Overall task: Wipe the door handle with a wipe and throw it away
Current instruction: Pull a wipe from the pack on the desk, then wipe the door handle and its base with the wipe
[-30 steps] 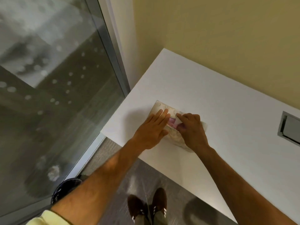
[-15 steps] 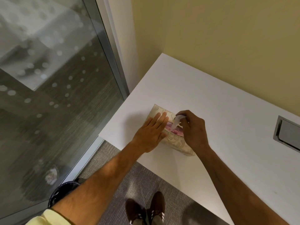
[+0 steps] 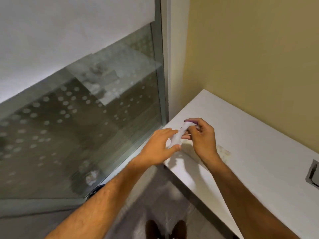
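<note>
Above the near corner of the white counter, beside the glass wall, both hands work one white wipe. Right hand pinches its upper end, apparently to lift it free; left hand, fingers loosely spread, touches the lower end, likely steadying it. No door handle shows.

The wipe is looking like thin, soft white cloth; the table is showing smooth matt white, the window glossy glass framed in brushed metal.
</note>
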